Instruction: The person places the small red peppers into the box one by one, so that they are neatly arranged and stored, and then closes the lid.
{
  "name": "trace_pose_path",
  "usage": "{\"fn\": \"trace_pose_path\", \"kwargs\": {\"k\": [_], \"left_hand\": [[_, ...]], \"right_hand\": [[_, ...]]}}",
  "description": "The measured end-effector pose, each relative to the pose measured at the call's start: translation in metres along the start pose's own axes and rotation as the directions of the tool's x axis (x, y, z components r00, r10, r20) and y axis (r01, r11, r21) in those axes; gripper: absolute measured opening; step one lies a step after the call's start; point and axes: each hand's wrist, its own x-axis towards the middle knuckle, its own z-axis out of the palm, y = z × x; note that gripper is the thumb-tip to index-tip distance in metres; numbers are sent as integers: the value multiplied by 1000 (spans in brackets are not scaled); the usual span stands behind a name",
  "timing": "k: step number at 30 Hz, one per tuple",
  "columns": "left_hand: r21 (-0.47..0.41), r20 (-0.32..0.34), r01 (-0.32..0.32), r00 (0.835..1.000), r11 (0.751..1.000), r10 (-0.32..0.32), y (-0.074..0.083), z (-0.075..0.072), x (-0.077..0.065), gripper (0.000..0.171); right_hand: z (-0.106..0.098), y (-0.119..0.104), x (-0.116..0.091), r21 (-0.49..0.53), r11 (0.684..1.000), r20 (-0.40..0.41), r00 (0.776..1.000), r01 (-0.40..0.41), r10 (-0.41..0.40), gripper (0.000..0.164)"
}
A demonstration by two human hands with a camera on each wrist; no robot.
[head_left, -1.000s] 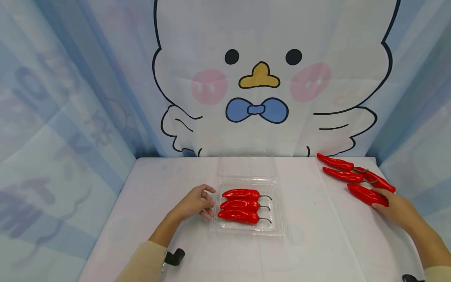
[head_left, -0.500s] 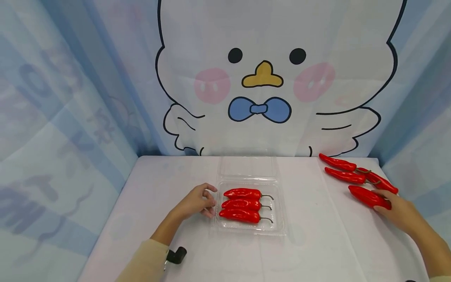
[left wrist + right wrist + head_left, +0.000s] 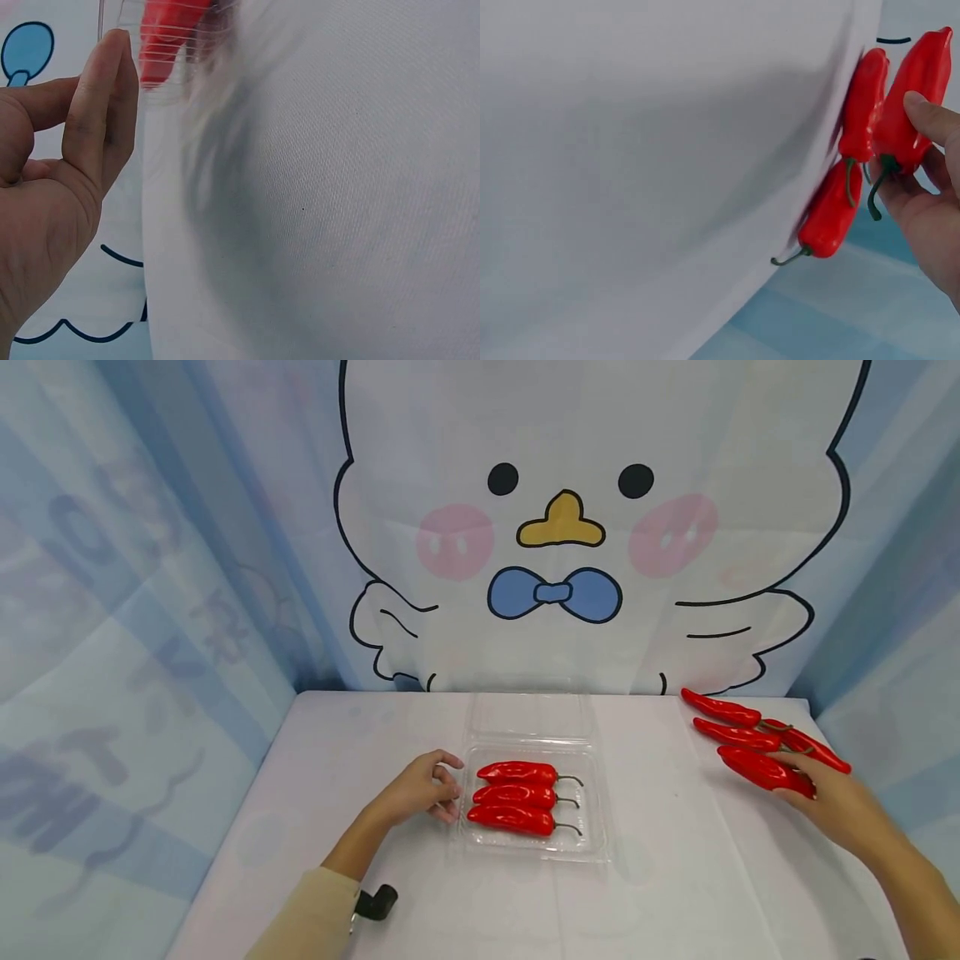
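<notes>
My right hand (image 3: 843, 802) grips a red chili pepper (image 3: 757, 768) by its stem end, thumb on one side. In the right wrist view this chili pepper (image 3: 919, 82) is held off the tabletop, its green stem hanging free. My left hand (image 3: 420, 787) is at the left side of a clear plastic clamshell box (image 3: 596, 839), its fingertips at the box wall in the left wrist view. Three red chili peppers (image 3: 513, 796) lie side by side in the box, stems to the right. The box's transparent lid (image 3: 528, 717) is folded back.
Three loose red chili peppers (image 3: 738, 735) lie at the table's back right corner, just beyond my right hand. A white cloth covers the table (image 3: 675, 877). Patterned curtains (image 3: 555, 643) enclose it at the back and both sides.
My right hand has picked up the chili pepper and moved it a little to the left. The left hand stays beside the box. The head view has shifted slightly.
</notes>
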Motion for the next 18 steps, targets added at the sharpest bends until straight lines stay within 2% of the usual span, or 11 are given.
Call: {"fn": "trace_pose_path", "kwargs": {"k": [4, 10, 18], "left_hand": [[-3, 0, 1, 1000, 1000, -1, -1, 1, 0, 40], [2, 2, -5, 1000, 1000, 5, -2, 3, -2, 39], [10, -4, -3, 1000, 1000, 3, 2, 1, -4, 41]], "right_hand": [[-3, -16, -2, 14, 999, -46, 998, 50, -49, 71], [-5, -42, 0, 32, 991, -74, 989, 132, -129, 70], [-4, -69, 5, 20, 987, -44, 986, 160, -159, 71]]}}
